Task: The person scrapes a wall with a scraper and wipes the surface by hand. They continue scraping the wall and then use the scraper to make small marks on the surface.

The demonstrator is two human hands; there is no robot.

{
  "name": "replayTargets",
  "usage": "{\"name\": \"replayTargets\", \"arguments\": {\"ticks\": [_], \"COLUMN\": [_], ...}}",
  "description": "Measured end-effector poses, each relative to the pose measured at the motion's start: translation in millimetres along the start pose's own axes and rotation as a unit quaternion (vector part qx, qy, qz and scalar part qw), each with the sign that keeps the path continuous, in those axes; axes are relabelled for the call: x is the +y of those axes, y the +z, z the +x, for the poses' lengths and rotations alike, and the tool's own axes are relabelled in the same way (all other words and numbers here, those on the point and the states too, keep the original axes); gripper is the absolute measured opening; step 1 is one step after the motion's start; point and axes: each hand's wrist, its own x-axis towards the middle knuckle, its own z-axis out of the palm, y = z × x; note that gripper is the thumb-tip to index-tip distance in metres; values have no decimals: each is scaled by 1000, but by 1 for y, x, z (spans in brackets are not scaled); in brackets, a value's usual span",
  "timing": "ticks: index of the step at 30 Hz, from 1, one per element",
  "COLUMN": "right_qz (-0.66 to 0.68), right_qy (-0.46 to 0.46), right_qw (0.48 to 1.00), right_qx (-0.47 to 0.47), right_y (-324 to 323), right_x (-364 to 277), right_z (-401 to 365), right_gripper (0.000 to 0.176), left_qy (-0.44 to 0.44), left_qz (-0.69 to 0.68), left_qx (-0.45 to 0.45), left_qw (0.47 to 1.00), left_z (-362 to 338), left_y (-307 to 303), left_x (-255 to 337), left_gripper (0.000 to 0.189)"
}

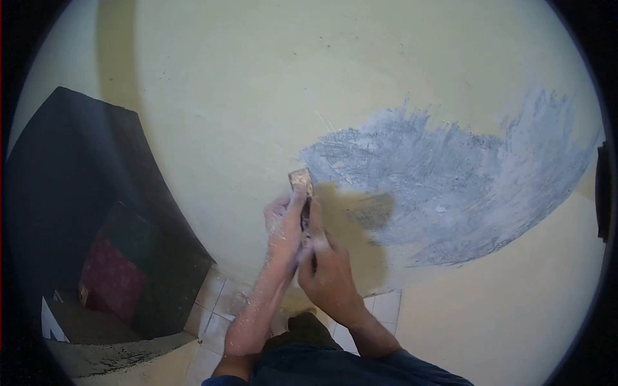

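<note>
Both of my hands are closed on a scraper (pixel 300 175), its short flat blade up against the pale yellow wall (pixel 232 128). My left hand (pixel 283 225), dusted white, grips it just below the blade with the thumb lying on it. Lower down, my right hand (pixel 327 267) is wrapped around the dark handle, which is partly hidden by fingers. The blade is right at the left edge of a large bare grey patch (pixel 438 174), streaked and rough-edged. A smaller scraped patch (pixel 372 211) lies in my shadow.
On the left a dark opening (pixel 71 174) cuts into the wall, with a reddish patterned surface (pixel 116 276) inside. Tiled floor (pixel 215 309) shows around my legs. A dark object (pixel 603 193) stands at the far right edge.
</note>
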Motion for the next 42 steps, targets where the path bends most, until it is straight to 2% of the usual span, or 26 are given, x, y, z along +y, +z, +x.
{"name": "replayTargets", "arguments": {"ticks": [1,3,6,9,10,12,15,17,18,21,22,25,26,27,29,30,33,34,35,38,41,42], "right_qz": [-3,-4,-3,-39,-10,42,18,20,21,3,-6,-3,11,24,24,25,52,31,8,16,28,21], "right_qy": [10,20,-39,-1,9,18,12,29,25,10,2,-6,2,9,5,6,55,18,-13,-27,6,22], "right_qw": [1000,1000,998,999,1000,999,1000,999,999,1000,1000,1000,1000,999,999,999,997,999,1000,999,999,999], "right_qx": [-3,-6,38,-7,1,21,-8,4,14,23,28,27,22,20,28,28,8,7,5,18,17,11], "right_y": [-3,-5,2,3,0,-9,0,-2,-1,4,5,8,3,0,4,6,-1,2,6,4,5,3], "right_x": [3,3,1,-4,-6,-6,-7,2,4,-2,1,3,1,-1,-19,-24,-11,-7,-4,-8,-6,-6], "right_z": [-5,-12,-12,-4,-6,-6,1,-12,-11,-3,-5,-7,-6,-4,5,6,-6,0,2,4,-2,-2], "right_gripper": [62,63,64,57,52,44,34,32,31,30,31,34,33,33,39,42,57,62,66,67,65,64], "left_qy": [3,-33,-34,-18,8,-3,1,2,-25,-4,-21,12,-18,-9,-11,-21,1,-8,-2,17,-10,1], "left_qz": [-20,-7,40,17,43,28,48,47,85,30,49,23,21,28,45,10,72,15,13,0,52,31], "left_qx": [-14,21,49,15,66,59,28,19,60,36,68,10,20,11,-6,-8,9,10,0,-15,10,3], "left_qw": [1000,999,997,1000,997,998,998,999,994,999,996,1000,999,1000,999,1000,997,1000,1000,1000,999,1000], "left_z": [0,-7,-11,-8,-8,-9,-2,-7,-12,-5,-6,0,-3,-1,-1,-3,-5,-3,0,2,3,3], "left_y": [-3,-1,2,-1,0,9,-2,-2,3,4,2,-4,-2,-2,-5,-3,-4,0,-2,-3,-7,-5], "left_x": [2,-7,-4,11,0,3,0,3,0,12,16,1,-1,8,21,27,9,8,11,31,4,6], "left_gripper": [32,31,32,32,33,34,34,33,33,33,33,34,34,35,36,36,34,33,33,33,33,34]}}
